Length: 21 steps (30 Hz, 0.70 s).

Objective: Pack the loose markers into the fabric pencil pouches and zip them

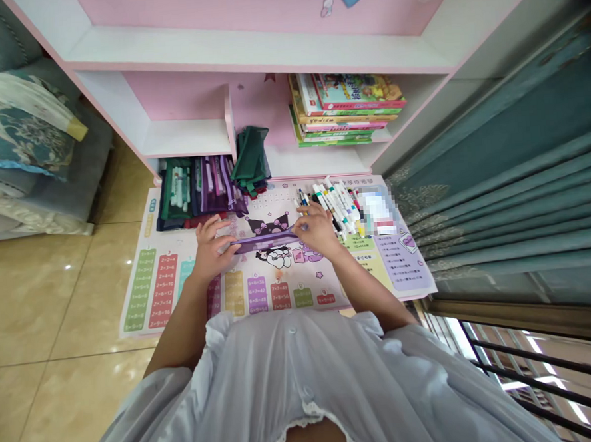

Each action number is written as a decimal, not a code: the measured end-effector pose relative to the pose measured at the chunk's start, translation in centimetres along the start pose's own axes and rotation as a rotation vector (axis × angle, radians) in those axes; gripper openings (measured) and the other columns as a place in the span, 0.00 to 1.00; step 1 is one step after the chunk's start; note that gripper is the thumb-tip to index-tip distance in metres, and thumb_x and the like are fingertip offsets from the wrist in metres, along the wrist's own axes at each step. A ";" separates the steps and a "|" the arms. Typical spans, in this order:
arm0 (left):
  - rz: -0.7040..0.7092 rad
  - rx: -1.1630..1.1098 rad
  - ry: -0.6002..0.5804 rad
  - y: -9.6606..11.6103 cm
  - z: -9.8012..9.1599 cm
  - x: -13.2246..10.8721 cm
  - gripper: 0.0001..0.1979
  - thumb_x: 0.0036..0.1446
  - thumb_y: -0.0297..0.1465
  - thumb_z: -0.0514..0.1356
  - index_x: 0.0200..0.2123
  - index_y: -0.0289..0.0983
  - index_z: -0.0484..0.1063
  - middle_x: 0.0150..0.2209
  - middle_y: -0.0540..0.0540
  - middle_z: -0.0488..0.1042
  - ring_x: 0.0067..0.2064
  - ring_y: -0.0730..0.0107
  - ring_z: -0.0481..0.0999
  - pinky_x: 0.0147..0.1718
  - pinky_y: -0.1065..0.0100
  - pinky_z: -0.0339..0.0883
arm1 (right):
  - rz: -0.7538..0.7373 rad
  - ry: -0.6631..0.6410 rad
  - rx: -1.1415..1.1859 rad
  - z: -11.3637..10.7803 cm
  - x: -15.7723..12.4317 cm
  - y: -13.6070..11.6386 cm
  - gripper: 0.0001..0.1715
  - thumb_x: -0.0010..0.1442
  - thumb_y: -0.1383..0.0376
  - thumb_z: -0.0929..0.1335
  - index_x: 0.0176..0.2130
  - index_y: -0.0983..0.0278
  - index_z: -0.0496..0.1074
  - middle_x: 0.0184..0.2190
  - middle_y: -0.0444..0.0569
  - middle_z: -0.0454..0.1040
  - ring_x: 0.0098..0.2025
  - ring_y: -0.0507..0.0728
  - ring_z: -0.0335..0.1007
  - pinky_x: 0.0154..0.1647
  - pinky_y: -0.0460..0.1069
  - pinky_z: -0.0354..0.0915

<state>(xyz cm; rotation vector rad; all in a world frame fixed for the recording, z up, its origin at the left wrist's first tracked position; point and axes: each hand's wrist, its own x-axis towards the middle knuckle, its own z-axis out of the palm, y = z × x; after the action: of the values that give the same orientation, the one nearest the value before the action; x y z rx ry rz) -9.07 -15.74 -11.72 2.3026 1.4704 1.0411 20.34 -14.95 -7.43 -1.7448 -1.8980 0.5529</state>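
Observation:
A purple pouch (264, 242) is stretched between my two hands above the printed desk mat (280, 295). My left hand (212, 248) pinches its left end between thumb and finger, the other fingers spread. At its right end, my right hand (319, 229) grips the upper edge with the fingertips. Just beyond my right hand lies a loose pile of white markers (337, 205) with coloured caps. Filled pouches, one green (177, 191) and several purple (216, 182), lie beyond my left hand.
Folded dark green pouches (251, 158) rest against the shelf divider. A stack of books (346, 108) sits on the pink and white shelf (275, 49). Teal curtains (512, 168) hang at the right. A grey sofa (86, 160) stands at the left.

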 end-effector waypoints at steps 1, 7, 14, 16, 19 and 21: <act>0.000 0.000 0.001 0.0 0.0 0.0 0.14 0.56 0.46 0.61 0.28 0.44 0.77 0.51 0.46 0.74 0.63 0.52 0.62 0.63 0.44 0.47 | 0.002 -0.002 0.001 -0.1 0.0 0.0 0.10 0.53 0.65 0.70 0.21 0.60 0.75 0.52 0.48 0.73 0.67 0.70 0.50 0.64 0.73 0.41; 0.008 -0.007 0.016 0.0 0.0 0.0 0.11 0.56 0.44 0.62 0.28 0.44 0.77 0.51 0.46 0.74 0.63 0.53 0.63 0.63 0.44 0.49 | 0.028 -0.004 -0.022 -0.6 -0.1 0.2 0.10 0.52 0.66 0.71 0.20 0.60 0.74 0.53 0.49 0.73 0.66 0.70 0.52 0.64 0.75 0.39; -0.024 0.010 -0.009 0.1 0.0 0.0 0.10 0.55 0.43 0.62 0.28 0.44 0.77 0.51 0.47 0.74 0.63 0.52 0.62 0.62 0.43 0.49 | 0.035 0.031 -0.027 -0.9 -0.2 0.8 0.09 0.52 0.65 0.70 0.21 0.59 0.76 0.53 0.48 0.73 0.66 0.69 0.53 0.63 0.74 0.43; -0.021 0.006 -0.012 0.0 -0.1 0.0 0.10 0.55 0.43 0.62 0.28 0.44 0.77 0.51 0.47 0.74 0.63 0.52 0.62 0.62 0.43 0.49 | 0.036 0.039 -0.023 -0.9 -0.2 1.0 0.09 0.52 0.65 0.70 0.21 0.59 0.75 0.53 0.48 0.73 0.65 0.69 0.54 0.63 0.74 0.44; 0.000 -0.002 0.000 -0.1 0.0 -0.1 0.11 0.56 0.43 0.62 0.29 0.44 0.77 0.51 0.46 0.74 0.63 0.52 0.62 0.62 0.43 0.49 | 0.037 0.047 -0.021 -1.0 -0.4 1.1 0.10 0.51 0.65 0.71 0.20 0.59 0.75 0.52 0.48 0.74 0.65 0.70 0.55 0.63 0.74 0.44; 0.019 -0.005 0.014 -0.2 0.0 -0.1 0.11 0.56 0.44 0.62 0.29 0.44 0.77 0.51 0.46 0.74 0.63 0.52 0.62 0.62 0.43 0.49 | 0.034 0.057 -0.023 -1.0 -0.5 1.2 0.10 0.52 0.65 0.71 0.20 0.59 0.75 0.52 0.48 0.74 0.65 0.70 0.55 0.62 0.74 0.44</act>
<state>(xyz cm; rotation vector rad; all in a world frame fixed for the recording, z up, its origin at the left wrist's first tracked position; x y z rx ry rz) -9.24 -15.71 -11.85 2.3145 1.4524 1.0673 21.98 -15.33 -7.39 -1.7914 -1.8464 0.4902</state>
